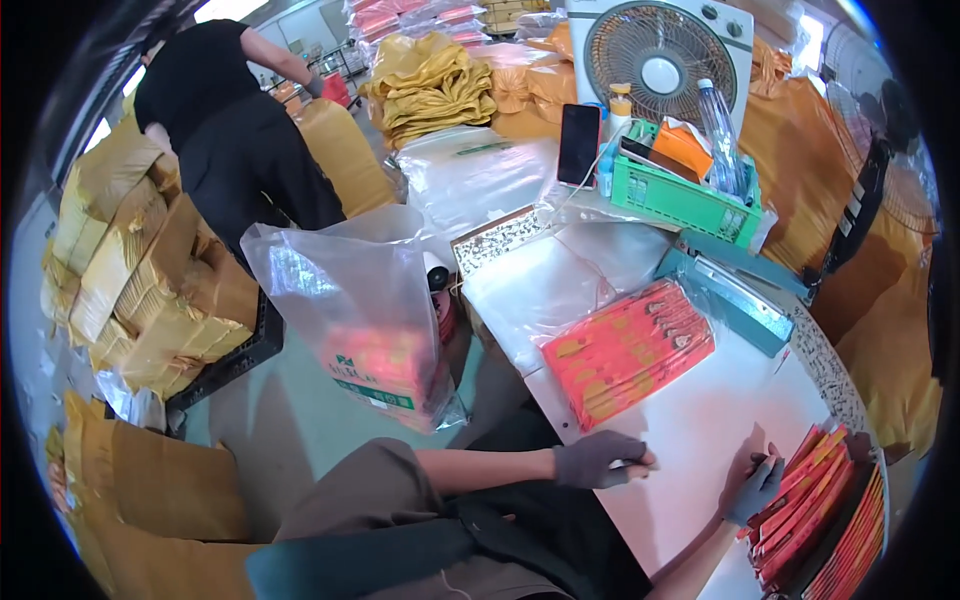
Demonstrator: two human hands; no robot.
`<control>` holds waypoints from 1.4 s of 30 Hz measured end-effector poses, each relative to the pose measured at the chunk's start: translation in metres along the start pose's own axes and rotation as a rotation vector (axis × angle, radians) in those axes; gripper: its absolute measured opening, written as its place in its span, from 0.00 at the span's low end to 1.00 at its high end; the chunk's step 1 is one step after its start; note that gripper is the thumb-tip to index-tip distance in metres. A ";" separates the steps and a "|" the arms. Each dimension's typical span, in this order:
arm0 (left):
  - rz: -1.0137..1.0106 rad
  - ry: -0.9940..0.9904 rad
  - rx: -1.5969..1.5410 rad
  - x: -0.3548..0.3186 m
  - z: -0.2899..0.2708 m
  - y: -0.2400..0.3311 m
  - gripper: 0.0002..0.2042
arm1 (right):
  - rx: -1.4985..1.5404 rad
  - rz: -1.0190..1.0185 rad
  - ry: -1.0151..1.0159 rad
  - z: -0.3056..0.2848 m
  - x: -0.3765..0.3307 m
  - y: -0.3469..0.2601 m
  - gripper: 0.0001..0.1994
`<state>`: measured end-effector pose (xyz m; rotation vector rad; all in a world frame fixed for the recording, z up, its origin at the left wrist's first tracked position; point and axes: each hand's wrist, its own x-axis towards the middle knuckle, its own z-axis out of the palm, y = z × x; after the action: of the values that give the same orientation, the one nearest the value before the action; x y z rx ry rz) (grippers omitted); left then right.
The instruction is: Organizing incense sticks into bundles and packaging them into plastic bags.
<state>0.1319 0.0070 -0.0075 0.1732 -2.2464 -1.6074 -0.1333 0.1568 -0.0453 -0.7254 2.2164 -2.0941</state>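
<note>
My left hand (600,460), in a grey glove with bare fingertips, hovers over the near part of the white tabletop (690,430). Its fingers are curled closed, and what they hold, if anything, is hidden. My right hand (757,488), gloved alike, is closed beside a fanned row of red paper packets (800,500) at the table's right edge. Whether it grips anything there is too small to make out. Beyond both hands lies a clear plastic bag of red-and-gold packets (630,350), lying flat.
A large clear bag (350,300) with red packets stands left of the table. Behind the table sit a green basket (680,195), a phone (579,145) and a box fan (655,70). A metal box-like tool (735,295) lies at the far right. A person (240,120) bends among yellow sacks (140,260).
</note>
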 end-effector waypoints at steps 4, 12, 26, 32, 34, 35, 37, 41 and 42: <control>0.126 0.008 0.258 0.031 0.024 -0.033 0.07 | 0.018 0.009 0.012 -0.007 -0.001 0.005 0.14; 0.085 0.007 0.218 0.036 0.023 -0.027 0.06 | -0.028 0.070 0.042 -0.008 -0.004 0.000 0.14; 0.176 0.080 0.194 0.033 0.029 -0.034 0.05 | -0.037 0.106 0.099 -0.006 -0.007 -0.013 0.15; 0.157 0.056 0.200 0.025 0.034 -0.031 0.05 | -0.043 0.095 0.133 -0.005 -0.006 -0.012 0.15; 0.125 0.003 0.216 0.023 0.037 -0.029 0.05 | -0.038 0.091 0.146 -0.006 -0.006 -0.012 0.15; 0.131 0.002 0.217 0.022 0.038 -0.028 0.06 | -0.089 0.084 0.148 -0.007 -0.005 -0.012 0.15; 0.136 0.003 0.220 0.020 0.039 -0.026 0.06 | -0.138 0.076 0.148 -0.008 -0.004 -0.009 0.15; 0.145 0.028 0.216 0.010 0.041 -0.022 0.06 | -0.076 0.061 0.130 -0.006 -0.005 -0.004 0.15; 0.140 0.006 0.221 0.008 0.041 -0.021 0.06 | -0.079 0.061 0.126 -0.005 -0.005 -0.003 0.15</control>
<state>0.1071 0.0333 -0.0369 0.0756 -2.3707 -1.2855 -0.1295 0.1632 -0.0430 -0.5356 2.3642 -2.0895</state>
